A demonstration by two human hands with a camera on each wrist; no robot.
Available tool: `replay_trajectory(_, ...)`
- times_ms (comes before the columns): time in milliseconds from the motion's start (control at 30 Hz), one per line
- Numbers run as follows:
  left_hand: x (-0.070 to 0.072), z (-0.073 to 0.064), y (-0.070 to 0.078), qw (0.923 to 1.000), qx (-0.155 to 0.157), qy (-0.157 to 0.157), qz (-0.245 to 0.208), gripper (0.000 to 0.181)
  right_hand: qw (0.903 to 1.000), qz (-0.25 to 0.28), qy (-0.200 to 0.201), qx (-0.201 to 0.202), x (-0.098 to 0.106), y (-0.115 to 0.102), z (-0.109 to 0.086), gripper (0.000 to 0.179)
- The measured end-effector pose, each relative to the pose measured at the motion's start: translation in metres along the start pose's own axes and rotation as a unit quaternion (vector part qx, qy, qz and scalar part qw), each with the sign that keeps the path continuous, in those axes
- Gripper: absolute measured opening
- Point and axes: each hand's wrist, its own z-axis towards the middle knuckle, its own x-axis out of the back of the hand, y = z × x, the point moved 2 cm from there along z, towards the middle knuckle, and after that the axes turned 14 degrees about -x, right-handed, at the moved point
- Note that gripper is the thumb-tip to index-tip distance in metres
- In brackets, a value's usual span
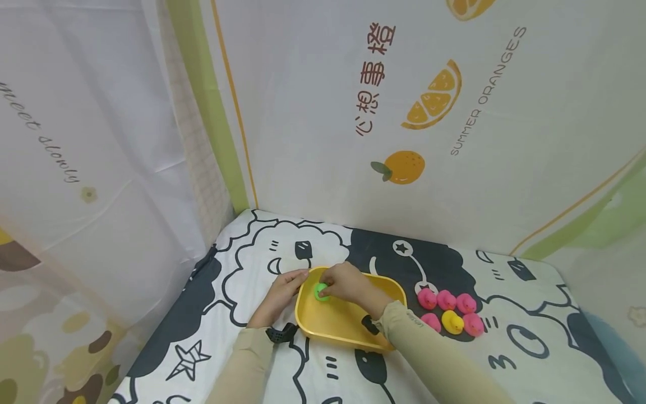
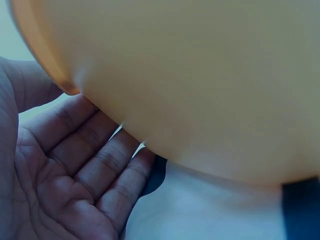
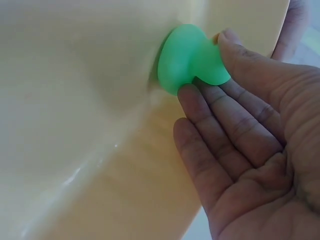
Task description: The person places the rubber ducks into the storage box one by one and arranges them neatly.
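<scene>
A yellow plastic tray (image 1: 328, 325) lies on the patterned cloth in front of me. My left hand (image 1: 280, 294) holds its left end, the thumb at the rim and the fingers (image 2: 107, 160) against the outside and underside. Inside the tray, near its far left corner, my right hand (image 1: 349, 283) pinches a small green rubber duck (image 3: 182, 57) between thumb and fingertips. In the right wrist view the duck's rounded body is right against the tray's inner surface, and its head lies by the thumb.
Right of the tray are several pink rubber ducks (image 1: 465, 303) in two rows, with one yellow rubber duck (image 1: 452, 322) among them. The black-and-white cloth (image 1: 308, 230) covers the surface. White printed curtains (image 1: 313, 112) hang behind and at both sides.
</scene>
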Motion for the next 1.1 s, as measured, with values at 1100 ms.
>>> replay_trajectory(1100, -0.001, 0.000, -0.001, 0.9994, 0.017, 0.013, 0.026, 0.046, 0.9944, 0.084, 0.053, -0.034, 0.053, 0.029, -0.031, 0.043)
